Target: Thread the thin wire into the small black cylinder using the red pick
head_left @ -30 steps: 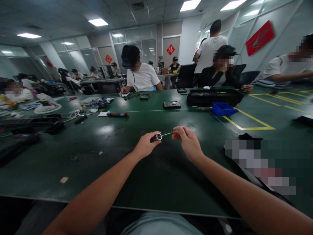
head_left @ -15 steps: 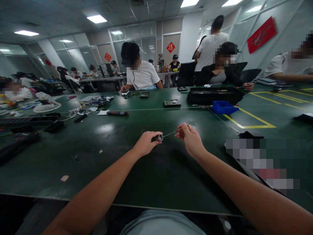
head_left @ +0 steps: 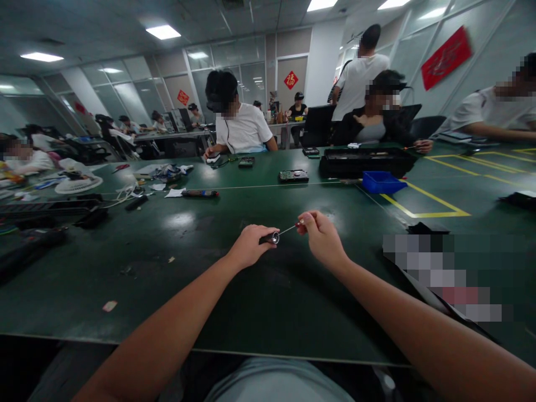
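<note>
Red end of the rod (head_left: 287,229) plainer to see

Half a second ago the red end barely showed in the right hand (head_left: 324,240); now it is clear at the fingertips, and that hand sits slightly closer to the dark tube (head_left: 269,239). The left hand (head_left: 249,245) is in nearly the same spot. Two hands, two grips: the left is clasped round the one tube, the right pinches the one rod. Both things are over the counter (head_left: 268,312), between the hands, the rod slanting to the tube's pale ringed end; whether it goes inside cannot be told. Farther off are one blue tray (head_left: 383,183), one long black case (head_left: 368,164) and three small electronic boxes (head_left: 293,176). Two pale scraps (head_left: 109,306) lie at near left.
</note>
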{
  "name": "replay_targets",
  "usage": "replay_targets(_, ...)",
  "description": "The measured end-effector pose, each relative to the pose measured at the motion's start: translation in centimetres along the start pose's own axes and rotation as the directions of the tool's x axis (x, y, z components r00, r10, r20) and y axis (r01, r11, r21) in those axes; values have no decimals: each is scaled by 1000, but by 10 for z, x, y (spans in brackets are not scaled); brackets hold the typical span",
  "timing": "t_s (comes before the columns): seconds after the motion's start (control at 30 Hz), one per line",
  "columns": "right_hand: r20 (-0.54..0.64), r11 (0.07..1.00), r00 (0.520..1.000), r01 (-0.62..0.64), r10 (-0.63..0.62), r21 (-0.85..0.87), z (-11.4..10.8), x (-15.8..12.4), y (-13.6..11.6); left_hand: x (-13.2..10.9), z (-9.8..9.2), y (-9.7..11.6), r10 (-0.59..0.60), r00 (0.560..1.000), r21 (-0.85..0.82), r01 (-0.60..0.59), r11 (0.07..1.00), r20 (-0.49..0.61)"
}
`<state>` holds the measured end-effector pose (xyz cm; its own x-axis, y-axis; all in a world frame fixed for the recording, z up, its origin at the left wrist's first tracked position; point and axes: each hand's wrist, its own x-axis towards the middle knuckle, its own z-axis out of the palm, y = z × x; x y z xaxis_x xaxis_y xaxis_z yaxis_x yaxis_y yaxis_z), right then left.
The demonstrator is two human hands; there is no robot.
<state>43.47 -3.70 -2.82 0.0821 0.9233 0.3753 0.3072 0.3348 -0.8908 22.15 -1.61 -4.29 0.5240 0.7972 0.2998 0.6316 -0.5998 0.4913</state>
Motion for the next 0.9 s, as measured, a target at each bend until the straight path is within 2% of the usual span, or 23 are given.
replay_targets(0.17,30,981,998,67,-63,-181,-2,-2,-6,0,2,-5,21,1000,100,-23,995,15)
replay_targets(0.3,6,969,997,77,-78,-235,-3,-2,-6,1,1,-7,-17,1000,83,15,996,23)
replay_targets(0.4,-11,971,998,65,-70,-230,-2,-2,-5,1,0,-5,-89,996,11,89,996,-12)
replay_targets(0.53,-27,977,997,63,-70,-202,-2,-2,-3,0,-2,-3,-202,972,-162,181,970,-119)
replay_targets(0.6,-34,982,997,62,-70,-181,-2,-2,-2,0,-3,-3,-244,957,-252,200,947,-157)
replay_targets(0.7,-36,983,997,63,-70,-172,-3,-2,-2,0,-5,0,-271,950,-329,208,921,-158)
replay_targets(0.9,-23,981,997,68,-74,-184,-3,-3,-4,-5,-12,14,-304,944,-186,278,942,-126)
